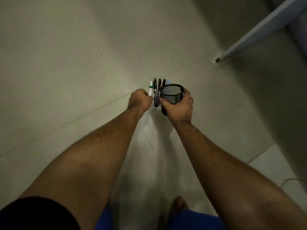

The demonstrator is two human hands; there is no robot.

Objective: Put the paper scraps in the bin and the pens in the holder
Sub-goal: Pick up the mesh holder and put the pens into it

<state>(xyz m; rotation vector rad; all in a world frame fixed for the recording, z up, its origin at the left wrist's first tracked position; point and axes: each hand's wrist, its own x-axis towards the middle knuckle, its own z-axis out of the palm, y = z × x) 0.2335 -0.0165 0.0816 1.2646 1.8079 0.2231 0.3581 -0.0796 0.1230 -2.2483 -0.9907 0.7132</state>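
Left hand (pixel 139 100) grips a bundle of pens (pixel 156 92) pointing away, right hand (pixel 180 106) clasps the black mesh holder (pixel 172 94), mouth tilted toward the camera, over pale tiled floor (pixel 66 63)

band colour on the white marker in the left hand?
Green band on the white marker; head view shows it best, just above the left hand.

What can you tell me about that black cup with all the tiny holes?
The pen holder is a round black cup that looks like wire mesh, with a solid rim on top. It looks empty inside. The right hand grips it from the side, holding it above the tiled floor, roughly upright. A bunch of pens sits just beside it, held by the left hand.
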